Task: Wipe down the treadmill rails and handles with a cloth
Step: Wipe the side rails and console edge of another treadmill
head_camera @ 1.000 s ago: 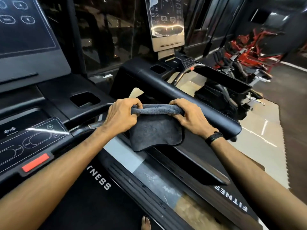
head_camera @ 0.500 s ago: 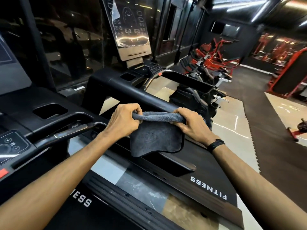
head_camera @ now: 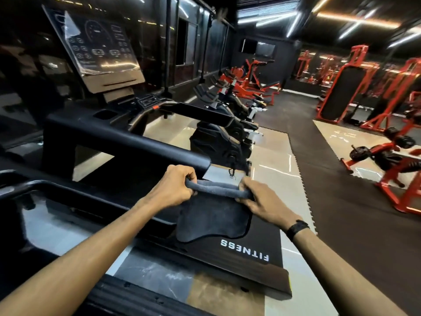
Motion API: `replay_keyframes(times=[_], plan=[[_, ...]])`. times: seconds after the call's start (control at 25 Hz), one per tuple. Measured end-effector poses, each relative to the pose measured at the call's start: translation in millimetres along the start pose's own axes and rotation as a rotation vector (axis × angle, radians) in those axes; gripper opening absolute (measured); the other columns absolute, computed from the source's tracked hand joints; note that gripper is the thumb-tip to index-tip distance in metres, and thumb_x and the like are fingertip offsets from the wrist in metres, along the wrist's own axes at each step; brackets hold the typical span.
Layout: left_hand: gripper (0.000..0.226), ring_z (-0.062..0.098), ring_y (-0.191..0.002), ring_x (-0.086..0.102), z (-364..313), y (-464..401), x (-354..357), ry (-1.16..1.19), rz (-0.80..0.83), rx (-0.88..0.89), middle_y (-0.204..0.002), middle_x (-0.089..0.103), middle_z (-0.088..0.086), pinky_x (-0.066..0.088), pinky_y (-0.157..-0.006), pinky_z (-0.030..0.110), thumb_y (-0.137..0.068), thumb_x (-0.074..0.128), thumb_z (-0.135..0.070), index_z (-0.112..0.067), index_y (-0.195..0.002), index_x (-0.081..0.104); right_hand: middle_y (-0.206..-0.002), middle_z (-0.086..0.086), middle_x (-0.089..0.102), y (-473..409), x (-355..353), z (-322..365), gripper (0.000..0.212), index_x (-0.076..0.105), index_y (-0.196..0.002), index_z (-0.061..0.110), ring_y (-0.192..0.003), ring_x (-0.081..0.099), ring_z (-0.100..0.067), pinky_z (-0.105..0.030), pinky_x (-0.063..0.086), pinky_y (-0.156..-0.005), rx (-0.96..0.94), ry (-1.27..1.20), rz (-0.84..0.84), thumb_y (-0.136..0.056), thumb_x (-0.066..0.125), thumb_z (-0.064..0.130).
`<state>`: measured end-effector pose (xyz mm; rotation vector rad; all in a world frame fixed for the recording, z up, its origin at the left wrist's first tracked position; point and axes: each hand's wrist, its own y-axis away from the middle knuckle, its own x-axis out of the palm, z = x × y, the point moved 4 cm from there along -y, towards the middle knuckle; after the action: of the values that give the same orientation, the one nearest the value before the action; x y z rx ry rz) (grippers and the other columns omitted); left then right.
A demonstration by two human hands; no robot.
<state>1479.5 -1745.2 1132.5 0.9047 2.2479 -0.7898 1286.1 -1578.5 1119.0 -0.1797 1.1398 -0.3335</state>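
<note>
Both hands pinch the rolled top edge of the cloth (head_camera: pixel 213 218), left hand (head_camera: pixel 173 187) at its 9 o'clock end, right hand (head_camera: pixel 259 198) at 3 o'clock. The rail (head_camera: pixel 145 142) ends just beyond the left hand, its long axis running away toward 10 o'clock; the left hand appears nearer.

Both forearms bare, no sleeves in view. Left hand (head_camera: pixel 173 186): no ring or band seen. Right hand (head_camera: pixel 262 199): black wristband (head_camera: pixel 297 226) snug at the wrist (watch or tracker, face not visible). No gloves.
</note>
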Motion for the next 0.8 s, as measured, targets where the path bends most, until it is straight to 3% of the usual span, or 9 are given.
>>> replay_keyframes(times=[0.12, 0.28, 0.36, 0.52, 0.68, 0.8], plan=[[0.026, 0.011, -0.051, 0.06, -24, -21, 36, -0.03, 0.09, -0.001, -0.059, 0.065, 0.004, 0.053, -0.047, 0.032, -0.062, 0.082, -0.001, -0.017, -0.059, 0.063, -0.07, 0.01, 0.051, 21, -12, -46, 0.035, 0.045, -0.079, 0.027, -0.065, 0.045, -0.009, -0.038, 0.043, -0.063, 0.085, -0.097, 0.008, -0.081, 0.079, 0.034], [0.033, -0.003, -0.047, 0.052, -32, -58, 62, -0.099, 0.189, -0.032, -0.056, 0.062, -0.005, 0.037, -0.046, 0.011, -0.057, 0.092, -0.007, -0.023, -0.055, 0.064, -0.062, 0.008, 0.045, 16, -17, -94, 0.048, 0.046, -0.066, 0.024, -0.058, 0.035, -0.006, -0.029, 0.029, -0.056, 0.148, -0.18, -0.009, -0.067, 0.092, 0.038], [0.034, -0.001, -0.051, 0.053, -24, -75, 70, -0.133, 0.204, -0.056, -0.06, 0.067, -0.001, 0.039, -0.048, 0.014, -0.055, 0.093, -0.009, -0.024, -0.053, 0.063, -0.059, 0.01, 0.041, 1, -17, -111, 0.052, 0.043, -0.063, 0.023, -0.057, 0.032, -0.006, -0.028, 0.025, -0.055, 0.131, -0.2, 0.0, -0.064, 0.092, 0.041], [0.024, 0.016, -0.064, 0.065, 7, -125, 90, -0.162, 0.184, -0.119, -0.066, 0.07, 0.003, 0.052, -0.057, 0.033, -0.056, 0.087, -0.003, -0.014, -0.057, 0.065, -0.056, 0.01, 0.035, -52, -12, -155, 0.056, 0.039, -0.059, 0.022, -0.056, 0.029, -0.006, -0.028, 0.022, -0.054, 0.064, -0.215, 0.058, -0.067, 0.089, 0.046], [0.022, 0.008, -0.058, 0.057, 46, -174, 114, -0.125, 0.123, -0.18, -0.061, 0.062, -0.004, 0.044, -0.047, 0.02, -0.059, 0.072, 0.004, -0.017, -0.059, 0.065, -0.055, 0.007, 0.039, -123, 7, -208, 0.053, 0.045, -0.059, 0.014, -0.054, 0.032, -0.004, -0.026, 0.024, -0.053, 0.007, -0.24, 0.205, -0.072, 0.088, 0.043], [0.028, 0.007, -0.066, 0.058, 77, -197, 125, -0.142, 0.104, -0.225, -0.072, 0.065, -0.003, 0.051, -0.057, 0.028, -0.062, 0.064, 0.006, -0.02, -0.068, 0.074, -0.057, 0.004, 0.039, -175, 24, -228, 0.057, 0.045, -0.06, 0.011, -0.055, 0.033, -0.006, -0.029, 0.026, -0.054, -0.061, -0.253, 0.367, -0.073, 0.084, 0.05]])
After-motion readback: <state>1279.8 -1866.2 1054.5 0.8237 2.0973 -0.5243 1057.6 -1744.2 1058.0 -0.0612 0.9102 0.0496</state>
